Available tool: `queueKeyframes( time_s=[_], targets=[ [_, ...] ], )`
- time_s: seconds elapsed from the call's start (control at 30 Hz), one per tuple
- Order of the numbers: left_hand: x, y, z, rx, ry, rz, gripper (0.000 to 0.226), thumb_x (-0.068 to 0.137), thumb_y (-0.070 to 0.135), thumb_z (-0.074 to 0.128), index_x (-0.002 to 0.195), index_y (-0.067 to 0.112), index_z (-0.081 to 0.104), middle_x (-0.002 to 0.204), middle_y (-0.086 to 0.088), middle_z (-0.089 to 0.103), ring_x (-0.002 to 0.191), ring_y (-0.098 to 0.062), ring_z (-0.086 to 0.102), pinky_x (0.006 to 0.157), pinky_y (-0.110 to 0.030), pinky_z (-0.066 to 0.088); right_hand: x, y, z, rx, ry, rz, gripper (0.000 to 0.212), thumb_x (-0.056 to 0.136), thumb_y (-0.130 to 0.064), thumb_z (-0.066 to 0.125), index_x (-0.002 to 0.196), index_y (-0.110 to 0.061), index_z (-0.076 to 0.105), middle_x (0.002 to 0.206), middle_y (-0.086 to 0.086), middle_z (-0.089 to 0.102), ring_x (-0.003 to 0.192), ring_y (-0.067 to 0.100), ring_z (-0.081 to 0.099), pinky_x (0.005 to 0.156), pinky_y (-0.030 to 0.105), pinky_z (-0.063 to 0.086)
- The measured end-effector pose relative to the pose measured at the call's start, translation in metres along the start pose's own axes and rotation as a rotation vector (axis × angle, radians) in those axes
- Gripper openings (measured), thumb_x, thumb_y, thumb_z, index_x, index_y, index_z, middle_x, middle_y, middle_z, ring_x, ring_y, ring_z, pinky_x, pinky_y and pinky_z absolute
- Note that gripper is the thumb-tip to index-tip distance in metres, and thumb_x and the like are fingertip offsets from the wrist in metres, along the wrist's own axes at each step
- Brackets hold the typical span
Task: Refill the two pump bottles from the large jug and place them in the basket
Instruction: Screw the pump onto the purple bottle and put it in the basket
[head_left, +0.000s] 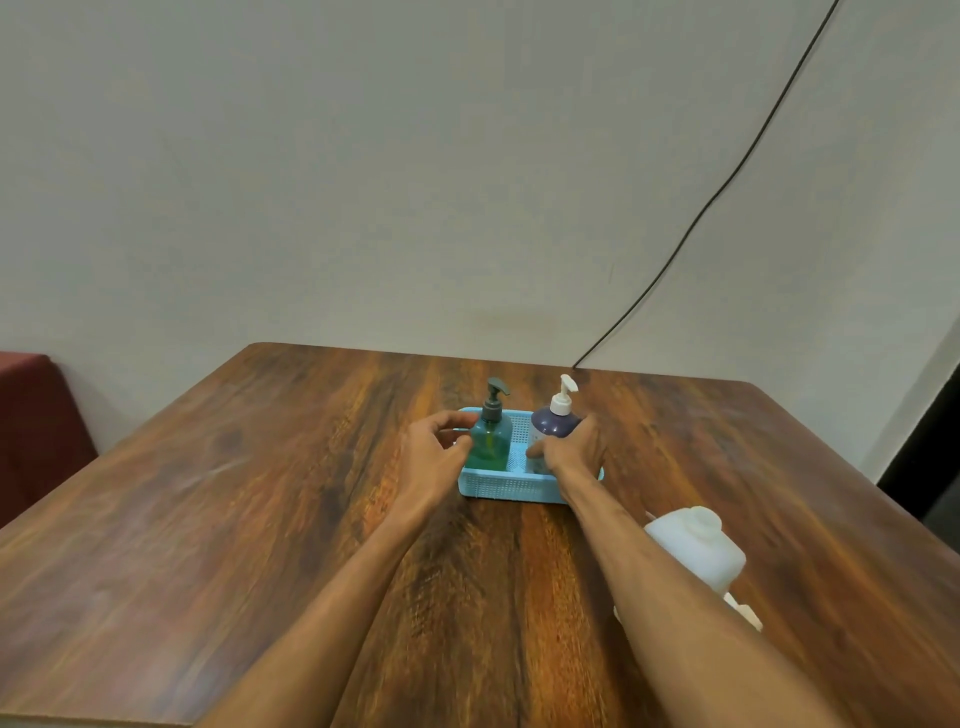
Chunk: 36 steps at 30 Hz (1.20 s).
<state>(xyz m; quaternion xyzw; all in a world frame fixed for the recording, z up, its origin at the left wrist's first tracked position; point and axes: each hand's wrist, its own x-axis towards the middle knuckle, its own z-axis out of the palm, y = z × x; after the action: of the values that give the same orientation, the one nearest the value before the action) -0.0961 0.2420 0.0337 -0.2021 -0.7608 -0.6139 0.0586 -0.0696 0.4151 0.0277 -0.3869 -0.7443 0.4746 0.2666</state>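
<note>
A light blue mesh basket (511, 486) sits mid-table with both pump bottles standing upright in it. The green pump bottle (489, 441) with a dark pump stands at its left end. My left hand (434, 447) is at this bottle's left side, curled fingers and thumb against it. The purple pump bottle (553, 423) with a white pump stands at the right end. My right hand (571, 447) grips it, thumb in front and fingers round its right side. The large white jug (698, 551) stands near right, partly behind my right forearm.
The wooden table (260, 519) runs up to a plain wall. A black cable (727, 187) hangs down the wall to the table's back edge. A dark red piece of furniture (31, 426) stands at the far left. A small white object (745, 610) lies beside the jug.
</note>
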Motion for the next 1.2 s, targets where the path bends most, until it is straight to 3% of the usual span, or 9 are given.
queueKeyframes(
  time_s=[0.33, 0.43, 0.53, 0.67, 0.73, 0.9, 0.97, 1.07, 1.2],
  targets=[
    [-0.001, -0.003, -0.004, 0.061, -0.007, -0.026, 0.022, 0.092, 0.001, 0.063, 0.109, 0.011, 0.073, 0.116, -0.001, 0.069, 0.093, -0.006, 0.064, 0.061, -0.01, 0.051, -0.015, -0.011, -0.006, -0.053, -0.01, -0.037, 0.079, 0.065, -0.004, 0.086, 0.128, -0.008, 0.039, 0.126, 0.013, 0.055, 0.117, 0.032, 0.055, 0.097, 0.044, 0.049],
    [-0.001, 0.006, -0.008, 0.056, -0.009, -0.026, 0.02, 0.091, 0.002, 0.065, 0.107, 0.012, 0.073, 0.113, -0.003, 0.072, 0.094, -0.009, 0.067, 0.07, -0.017, 0.054, -0.022, -0.023, -0.018, -0.027, -0.001, -0.098, 0.06, 0.071, -0.003, 0.079, 0.115, -0.013, 0.041, 0.119, 0.01, 0.057, 0.108, 0.028, 0.056, 0.094, 0.047, 0.05],
    [-0.004, 0.018, -0.011, 0.053, -0.012, -0.023, 0.021, 0.091, 0.004, 0.066, 0.109, 0.012, 0.073, 0.11, -0.004, 0.072, 0.097, -0.014, 0.069, 0.081, -0.031, 0.06, -0.032, -0.04, -0.04, -0.014, -0.026, -0.137, 0.059, 0.069, -0.008, 0.079, 0.107, -0.017, 0.036, 0.107, 0.006, 0.055, 0.1, 0.024, 0.056, 0.085, 0.045, 0.053],
    [0.003, 0.024, -0.011, 0.087, 0.009, -0.02, 0.024, 0.089, 0.005, 0.068, 0.112, 0.01, 0.071, 0.106, -0.003, 0.072, 0.099, -0.016, 0.069, 0.084, -0.033, 0.06, -0.029, -0.058, -0.082, -0.126, -0.141, -0.162, 0.028, 0.082, -0.007, 0.069, 0.097, -0.009, 0.045, 0.086, 0.004, 0.052, 0.073, 0.011, 0.048, 0.056, 0.024, 0.039],
    [0.01, 0.023, -0.009, 0.123, 0.023, -0.034, 0.026, 0.089, 0.004, 0.068, 0.115, 0.008, 0.07, 0.108, -0.004, 0.071, 0.099, -0.016, 0.067, 0.086, -0.031, 0.058, -0.013, -0.061, -0.094, -0.214, -0.205, -0.167, 0.015, 0.087, -0.011, 0.066, 0.094, -0.005, 0.054, 0.083, 0.006, 0.055, 0.068, 0.012, 0.05, 0.057, 0.026, 0.044],
    [0.042, 0.003, 0.003, 0.24, 0.011, -0.092, 0.032, 0.09, 0.007, 0.068, 0.122, 0.004, 0.064, 0.117, -0.009, 0.068, 0.101, -0.018, 0.063, 0.087, -0.03, 0.055, 0.046, -0.047, -0.097, -0.461, -0.37, -0.101, 0.019, 0.087, -0.016, 0.067, 0.102, -0.004, 0.062, 0.095, 0.013, 0.067, 0.082, 0.028, 0.068, 0.074, 0.038, 0.061],
    [0.054, -0.009, 0.009, 0.277, -0.015, -0.138, 0.037, 0.091, 0.011, 0.069, 0.126, 0.004, 0.061, 0.121, -0.01, 0.066, 0.106, -0.021, 0.064, 0.093, -0.036, 0.056, 0.068, -0.035, -0.092, -0.512, -0.444, -0.066, 0.022, 0.091, -0.014, 0.065, 0.109, -0.003, 0.059, 0.102, 0.015, 0.066, 0.085, 0.029, 0.069, 0.07, 0.037, 0.062],
    [0.066, -0.028, 0.014, 0.348, -0.056, -0.249, 0.045, 0.091, 0.006, 0.066, 0.134, 0.005, 0.054, 0.13, -0.012, 0.061, 0.113, -0.023, 0.061, 0.097, -0.038, 0.054, 0.088, -0.013, -0.078, -0.47, -0.516, 0.027, 0.037, 0.09, -0.015, 0.068, 0.121, -0.004, 0.052, 0.112, 0.015, 0.063, 0.084, 0.024, 0.066, 0.047, 0.027, 0.054],
    [0.077, -0.038, 0.016, 0.397, -0.223, -0.417, 0.046, 0.091, 0.006, 0.065, 0.135, 0.007, 0.052, 0.114, -0.006, 0.062, 0.099, -0.017, 0.06, 0.081, -0.032, 0.056, 0.094, 0.005, -0.06, -0.395, -0.622, 0.15, 0.026, 0.088, -0.008, 0.067, 0.11, 0.0, 0.055, 0.099, 0.017, 0.069, 0.078, 0.027, 0.073, 0.056, 0.038, 0.061]
  ],
)
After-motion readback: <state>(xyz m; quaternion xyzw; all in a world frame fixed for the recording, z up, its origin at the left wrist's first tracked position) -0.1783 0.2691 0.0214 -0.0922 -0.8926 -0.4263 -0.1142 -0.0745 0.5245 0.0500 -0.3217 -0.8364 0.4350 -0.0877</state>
